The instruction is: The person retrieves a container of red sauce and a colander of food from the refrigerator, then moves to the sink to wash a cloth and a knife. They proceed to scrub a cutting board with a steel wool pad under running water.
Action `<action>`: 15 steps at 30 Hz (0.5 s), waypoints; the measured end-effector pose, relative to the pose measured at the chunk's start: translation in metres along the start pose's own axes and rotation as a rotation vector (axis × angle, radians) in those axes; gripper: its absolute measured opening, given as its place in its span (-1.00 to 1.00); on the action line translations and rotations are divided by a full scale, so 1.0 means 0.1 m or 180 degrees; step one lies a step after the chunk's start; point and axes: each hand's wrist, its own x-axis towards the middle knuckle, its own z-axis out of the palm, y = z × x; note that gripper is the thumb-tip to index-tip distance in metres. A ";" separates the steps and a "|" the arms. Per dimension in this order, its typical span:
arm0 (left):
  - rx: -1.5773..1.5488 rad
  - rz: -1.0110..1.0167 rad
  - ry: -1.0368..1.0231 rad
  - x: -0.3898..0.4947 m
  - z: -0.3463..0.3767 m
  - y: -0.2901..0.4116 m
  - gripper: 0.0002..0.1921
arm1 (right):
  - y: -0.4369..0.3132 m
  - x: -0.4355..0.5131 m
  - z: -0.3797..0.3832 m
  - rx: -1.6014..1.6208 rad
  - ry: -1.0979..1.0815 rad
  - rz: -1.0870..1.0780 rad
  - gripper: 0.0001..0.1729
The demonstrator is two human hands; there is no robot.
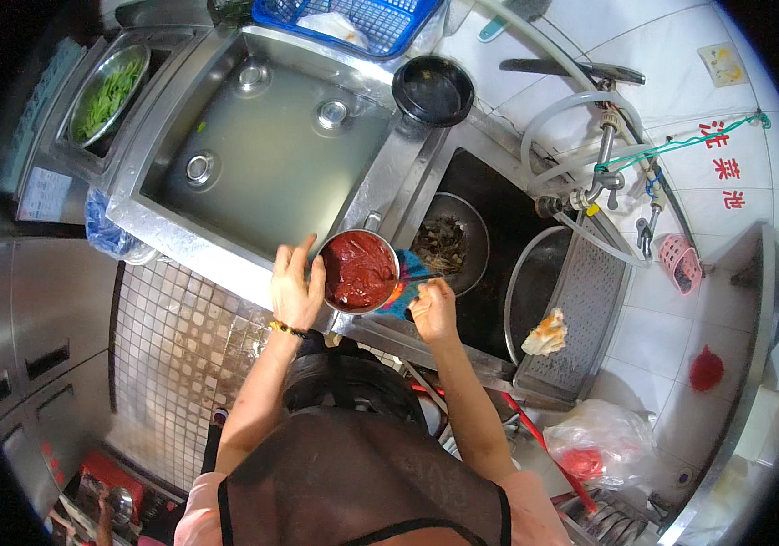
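Note:
A round metal pot [360, 271] of thick dark red paste stands on the steel divider between two sinks. My left hand [298, 285] is at its left rim, fingers spread; whether the fingertips touch the rim is hard to tell. In my right hand [434, 310] is a thin dark utensil handle [416, 278] that reaches over the pot's right rim; its far end is hidden. A blue patterned cloth [399, 305] lies partly under the pot's right side. Just beyond it, a strainer or bowl [474, 235] with wet food scraps sits in the dark right-hand sink.
The left sink [273, 157] holds cloudy water and metal drain fittings. A black pan [433, 91] rests on the far divider, near a blue basket [355, 51]. Green vegetables fill a steel bowl [110, 102] at left. A crumpled rag [546, 333] lies on the perforated tray [577, 307].

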 end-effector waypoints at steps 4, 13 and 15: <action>0.0058 0.0418 -0.0559 0.37 0.03 0.03 -0.80 | -0.06 0.06 0.18 -0.0582 -0.0296 -0.1022 -0.73; -0.0099 0.0525 -0.0630 0.40 0.16 -0.01 -0.90 | -0.22 -0.13 0.52 -0.4297 -0.0716 -0.3011 -0.76; -0.0070 0.0539 -0.0414 0.34 0.17 -0.03 -0.89 | -0.16 -0.20 0.53 -0.4293 -0.0745 -0.3193 -0.75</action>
